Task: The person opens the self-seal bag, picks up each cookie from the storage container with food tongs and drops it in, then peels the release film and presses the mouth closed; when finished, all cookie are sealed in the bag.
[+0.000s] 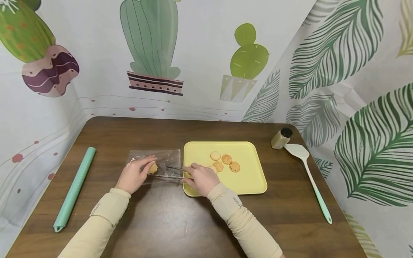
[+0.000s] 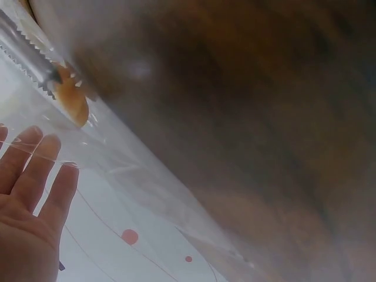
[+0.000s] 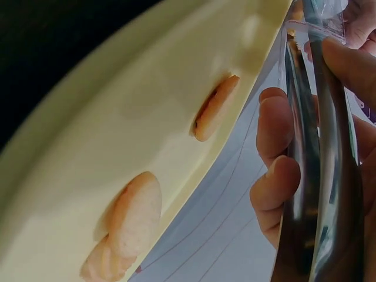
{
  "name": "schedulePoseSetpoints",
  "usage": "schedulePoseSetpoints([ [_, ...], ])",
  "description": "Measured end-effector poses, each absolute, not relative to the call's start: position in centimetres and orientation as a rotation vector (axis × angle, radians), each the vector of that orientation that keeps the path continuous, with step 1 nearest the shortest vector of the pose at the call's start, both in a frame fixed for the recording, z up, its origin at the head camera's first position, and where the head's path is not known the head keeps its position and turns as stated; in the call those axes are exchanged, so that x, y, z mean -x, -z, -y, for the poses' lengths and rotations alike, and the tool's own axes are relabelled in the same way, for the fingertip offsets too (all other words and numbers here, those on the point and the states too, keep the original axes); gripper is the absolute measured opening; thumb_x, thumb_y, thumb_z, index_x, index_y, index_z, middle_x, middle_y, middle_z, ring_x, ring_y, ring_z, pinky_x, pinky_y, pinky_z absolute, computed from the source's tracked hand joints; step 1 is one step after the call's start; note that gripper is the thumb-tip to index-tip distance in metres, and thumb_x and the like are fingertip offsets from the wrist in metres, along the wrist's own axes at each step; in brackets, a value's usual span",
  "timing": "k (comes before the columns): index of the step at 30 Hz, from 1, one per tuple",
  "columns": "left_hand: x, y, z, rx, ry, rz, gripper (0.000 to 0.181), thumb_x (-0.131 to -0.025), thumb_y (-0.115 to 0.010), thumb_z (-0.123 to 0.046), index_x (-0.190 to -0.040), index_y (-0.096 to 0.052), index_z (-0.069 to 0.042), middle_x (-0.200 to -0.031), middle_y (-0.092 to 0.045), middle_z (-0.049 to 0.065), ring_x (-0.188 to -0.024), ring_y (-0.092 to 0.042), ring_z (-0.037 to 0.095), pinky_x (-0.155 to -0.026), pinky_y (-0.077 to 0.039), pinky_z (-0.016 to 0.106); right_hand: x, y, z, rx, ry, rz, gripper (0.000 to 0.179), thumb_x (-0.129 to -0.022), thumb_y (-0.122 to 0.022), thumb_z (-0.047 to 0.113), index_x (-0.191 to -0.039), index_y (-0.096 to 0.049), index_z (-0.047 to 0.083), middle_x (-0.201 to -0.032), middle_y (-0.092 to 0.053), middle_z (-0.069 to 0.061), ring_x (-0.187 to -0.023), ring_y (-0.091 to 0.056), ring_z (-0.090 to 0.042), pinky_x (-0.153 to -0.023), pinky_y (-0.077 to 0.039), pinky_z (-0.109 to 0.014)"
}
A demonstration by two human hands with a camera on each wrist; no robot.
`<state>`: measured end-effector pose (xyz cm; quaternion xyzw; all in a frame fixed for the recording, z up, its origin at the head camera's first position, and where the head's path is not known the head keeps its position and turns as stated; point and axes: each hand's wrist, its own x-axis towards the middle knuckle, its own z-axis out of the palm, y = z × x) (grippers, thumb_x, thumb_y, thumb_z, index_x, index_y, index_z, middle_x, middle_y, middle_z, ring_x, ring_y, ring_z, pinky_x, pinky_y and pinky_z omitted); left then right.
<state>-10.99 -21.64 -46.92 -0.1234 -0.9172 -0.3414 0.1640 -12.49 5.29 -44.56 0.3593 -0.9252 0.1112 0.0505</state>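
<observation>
A clear plastic bag (image 1: 173,156) lies left of the yellow tray (image 1: 246,184), its right edge by the tray's rim. My left hand (image 1: 133,175) pinches the bag near its far edge; in the left wrist view its other fingers (image 2: 57,191) stretch out behind the film. Metal tongs (image 3: 338,170) are gripped in my right hand (image 1: 202,180), between thumb and curled fingers. Their serrated ends reach into the bag, touching a golden cookie (image 1: 153,168) beside my left thumb. Whether the tongs clamp it firmly is hard to tell. Several cookies (image 1: 226,159) sit on the tray.
To the left lies a long mint-green stick-like box (image 1: 75,190). A small black-lidded jar (image 1: 281,138) stands at the back right, next to a spatula (image 1: 309,172) with a white head and green handle. Patterned cloth (image 1: 206,64) hangs behind the brown table (image 1: 155,229).
</observation>
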Motion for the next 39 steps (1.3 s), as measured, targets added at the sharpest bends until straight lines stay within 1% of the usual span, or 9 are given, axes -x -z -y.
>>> schedulePoseSetpoints([
  [6, 11.0, 47.0, 21.6, 0.338, 0.972, 2.619, 0.023, -0.094, -0.066, -0.013, -0.115, -0.072, -0.008, -0.118, -0.069, 0.008, -0.107, -0.065, 0.032, -0.099, -0.04, 0.06, 12.5, 44.5, -5.3, -1.102, -0.339, 2.823, 0.042, -0.091, -0.065, 0.044, -0.123, -0.067, 0.017, -0.1, -0.066, 0.0, -0.079, -0.065, -0.014, -0.059, -0.055, -0.031],
  [10, 11.0, 47.0, 21.6, 0.326, 0.976, 2.633, 0.024, -0.094, -0.066, -0.014, -0.117, -0.071, -0.009, -0.118, -0.068, 0.008, -0.107, -0.065, 0.032, -0.092, -0.047, 0.056, 12.4, 44.4, -5.4, -1.099, -0.36, 2.829, 0.043, -0.09, -0.067, 0.044, -0.123, -0.067, 0.016, -0.098, -0.065, 0.0, -0.078, -0.065, -0.014, -0.058, -0.054, -0.031],
  [13, 10.9, 46.9, 21.6, 0.321, 0.978, 2.641, 0.024, -0.095, -0.065, -0.014, -0.118, -0.071, -0.009, -0.118, -0.068, 0.008, -0.104, -0.066, 0.033, -0.081, -0.054, 0.052, 12.3, 44.2, -5.6, -1.092, -0.37, 2.833, 0.043, -0.089, -0.069, 0.043, -0.122, -0.067, 0.017, -0.097, -0.065, 0.001, -0.078, -0.065, -0.015, -0.058, -0.054, -0.031],
  [22, 10.8, 47.0, 21.6, 0.305, 0.973, 2.643, 0.024, -0.095, -0.064, -0.015, -0.118, -0.071, -0.009, -0.117, -0.069, 0.01, -0.097, -0.068, 0.033, -0.075, -0.055, 0.051, 12.0, 43.7, -6.9, -1.083, -0.464, 2.839, 0.043, -0.089, -0.07, 0.039, -0.125, -0.066, 0.016, -0.098, -0.065, 0.0, -0.077, -0.065, -0.015, -0.06, -0.054, -0.031],
  [27, 10.8, 47.2, 21.6, 0.301, 0.975, 2.636, 0.024, -0.095, -0.065, -0.014, -0.117, -0.071, -0.009, -0.116, -0.069, 0.011, -0.094, -0.069, 0.032, -0.074, -0.055, 0.051, 11.4, 42.8, -9.0, -1.076, -0.531, 2.838, 0.044, -0.089, -0.071, 0.037, -0.126, -0.065, 0.013, -0.093, -0.064, -0.002, -0.068, -0.06, -0.014, -0.057, -0.051, -0.032],
  [31, 10.8, 47.0, 21.7, 0.297, 0.971, 2.637, 0.023, -0.095, -0.064, -0.016, -0.117, -0.071, -0.01, -0.116, -0.069, 0.01, -0.092, -0.069, 0.031, -0.073, -0.055, 0.05, 10.7, 41.9, -11.3, -1.055, -0.563, 2.832, 0.042, -0.088, -0.073, 0.034, -0.123, -0.067, 0.012, -0.097, -0.065, -0.002, -0.071, -0.061, -0.015, -0.059, -0.053, -0.033],
  [33, 10.8, 46.9, 21.8, 0.292, 0.972, 2.637, 0.023, -0.096, -0.064, -0.018, -0.117, -0.072, -0.011, -0.116, -0.069, 0.009, -0.092, -0.069, 0.03, -0.073, -0.054, 0.05, 10.4, 41.5, -12.5, -1.03, -0.58, 2.836, 0.041, -0.087, -0.074, 0.034, -0.122, -0.068, 0.013, -0.098, -0.065, -0.001, -0.075, -0.063, -0.015, -0.061, -0.054, -0.035],
  [36, 10.7, 46.9, 21.8, 0.284, 0.977, 2.641, 0.024, -0.097, -0.063, -0.02, -0.118, -0.071, -0.011, -0.117, -0.069, 0.009, -0.092, -0.069, 0.03, -0.072, -0.054, 0.049, 9.8, 40.5, -14.5, -0.975, -0.588, 2.864, 0.042, -0.086, -0.074, 0.034, -0.122, -0.068, 0.014, -0.099, -0.065, -0.001, -0.076, -0.063, -0.015, -0.062, -0.053, -0.035],
  [39, 10.6, 46.9, 21.7, 0.281, 0.989, 2.647, 0.025, -0.097, -0.061, -0.021, -0.118, -0.071, -0.011, -0.117, -0.068, 0.009, -0.091, -0.069, 0.029, -0.071, -0.054, 0.048, 9.4, 39.6, -16.6, -0.887, -0.614, 2.907, 0.044, -0.086, -0.074, 0.035, -0.124, -0.067, 0.014, -0.091, -0.062, 0.001, -0.07, -0.059, -0.011, -0.06, -0.051, -0.032],
])
